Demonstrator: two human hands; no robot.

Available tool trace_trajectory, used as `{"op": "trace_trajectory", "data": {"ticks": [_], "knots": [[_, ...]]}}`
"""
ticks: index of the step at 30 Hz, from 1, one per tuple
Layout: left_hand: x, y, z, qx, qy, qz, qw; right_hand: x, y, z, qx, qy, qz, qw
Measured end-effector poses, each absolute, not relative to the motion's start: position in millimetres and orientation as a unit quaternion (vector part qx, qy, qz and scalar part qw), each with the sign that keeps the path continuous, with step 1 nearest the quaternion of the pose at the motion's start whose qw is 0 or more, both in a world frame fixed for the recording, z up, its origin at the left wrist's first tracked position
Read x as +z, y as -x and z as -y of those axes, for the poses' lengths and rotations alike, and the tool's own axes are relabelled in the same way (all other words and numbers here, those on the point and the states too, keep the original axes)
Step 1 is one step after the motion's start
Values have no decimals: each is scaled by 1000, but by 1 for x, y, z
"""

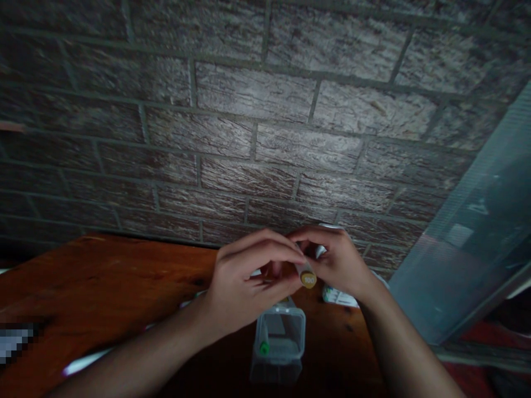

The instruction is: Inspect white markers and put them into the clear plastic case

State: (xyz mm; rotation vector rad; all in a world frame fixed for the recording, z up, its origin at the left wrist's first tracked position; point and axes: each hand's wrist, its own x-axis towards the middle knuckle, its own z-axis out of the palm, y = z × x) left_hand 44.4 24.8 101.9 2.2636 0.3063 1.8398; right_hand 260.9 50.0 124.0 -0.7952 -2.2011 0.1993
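Both hands meet above the table (103, 276). The left hand (244, 282) and right hand (340, 260) pinch one marker (307, 275) with curled fingers. Its body is hidden; the dim light blurs details.

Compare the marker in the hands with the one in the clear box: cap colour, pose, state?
The held marker has a yellow-brown end cap with printing; the boxed marker has a green one. The held marker is raised above the table, pinched between left hand and right hand; the boxed marker lies untouched in the clear plastic box. Both point their caps toward the camera.
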Motion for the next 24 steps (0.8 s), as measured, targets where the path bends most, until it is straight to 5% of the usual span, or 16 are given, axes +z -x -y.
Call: {"op": "trace_trajectory", "data": {"ticks": [24], "knots": [[105,-44,-25,634,-764,-89,80,125,-260,-49,48,295,873,384]]}}
